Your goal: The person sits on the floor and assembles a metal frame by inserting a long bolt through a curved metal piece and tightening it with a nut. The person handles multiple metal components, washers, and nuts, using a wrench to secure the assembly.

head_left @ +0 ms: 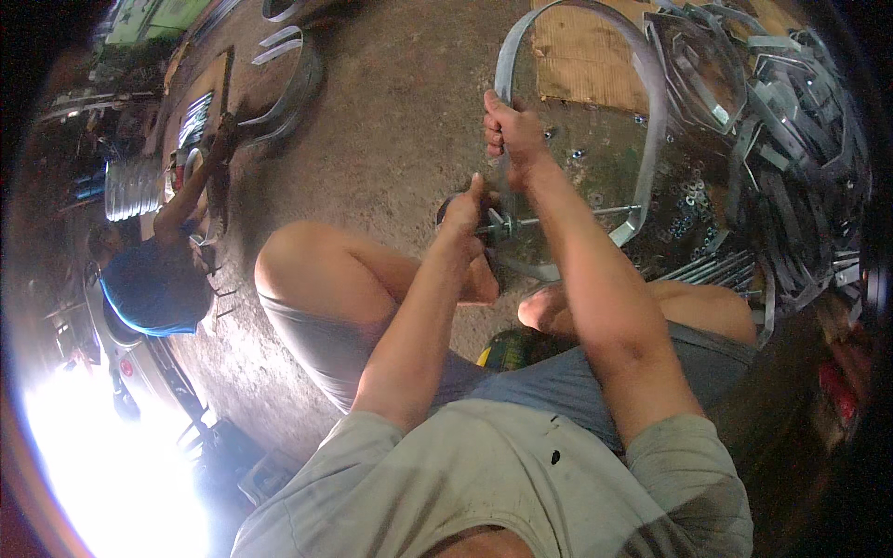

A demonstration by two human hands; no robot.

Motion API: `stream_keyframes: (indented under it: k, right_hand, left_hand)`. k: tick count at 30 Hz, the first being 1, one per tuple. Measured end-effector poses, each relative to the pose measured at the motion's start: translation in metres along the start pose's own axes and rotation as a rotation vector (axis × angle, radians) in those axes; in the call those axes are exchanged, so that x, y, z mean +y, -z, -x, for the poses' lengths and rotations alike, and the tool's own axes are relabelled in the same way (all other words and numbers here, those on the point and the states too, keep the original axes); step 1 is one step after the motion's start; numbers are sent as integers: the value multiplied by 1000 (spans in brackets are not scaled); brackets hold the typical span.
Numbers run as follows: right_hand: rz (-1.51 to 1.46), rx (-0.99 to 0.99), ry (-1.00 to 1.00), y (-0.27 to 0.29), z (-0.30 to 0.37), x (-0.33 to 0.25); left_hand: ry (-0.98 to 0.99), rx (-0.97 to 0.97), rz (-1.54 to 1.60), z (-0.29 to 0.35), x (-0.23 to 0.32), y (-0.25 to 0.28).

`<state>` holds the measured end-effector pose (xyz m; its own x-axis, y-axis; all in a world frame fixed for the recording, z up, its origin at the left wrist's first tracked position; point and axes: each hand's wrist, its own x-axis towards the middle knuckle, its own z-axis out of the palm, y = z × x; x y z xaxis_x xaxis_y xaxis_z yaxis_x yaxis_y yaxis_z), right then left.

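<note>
A large hoop of flat grey metal band [655,121] stands in front of my crossed legs. My right hand [512,139] is closed round the left side of this hoop, its thumb pointing up along the band. Lower down, a threaded rod [595,215] runs across between the hoop's ends, with a nut or washer [503,223] near its left end. At that end my left hand [468,216] is closed, thumb raised. Its fingers are partly hidden, and a dark rounded thing shows beside them; I cannot make out what it grips.
Loose nuts [693,216] and several threaded rods [714,270] lie on the right. Beyond them is a heap of bent metal straps [791,153]. Cardboard [586,58] lies ahead. A yellow-and-black tool [502,351] rests by my legs. Hoops [299,88] and a person in blue [156,284] are left.
</note>
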<state>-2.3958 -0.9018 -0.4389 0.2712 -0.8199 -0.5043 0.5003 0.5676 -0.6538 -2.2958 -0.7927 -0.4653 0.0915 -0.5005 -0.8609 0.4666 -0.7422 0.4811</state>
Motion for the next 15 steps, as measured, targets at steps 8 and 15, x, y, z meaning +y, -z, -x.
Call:
stream_keyframes:
  k: [8,15]
  right_hand:
    - [102,40,-75,-12,-44,28]
    - [-2,68,-193,2,-79,45]
  left_hand:
    - [-279,228,-10,-1,-15,34]
    - [-451,72,-55,1,-42,47]
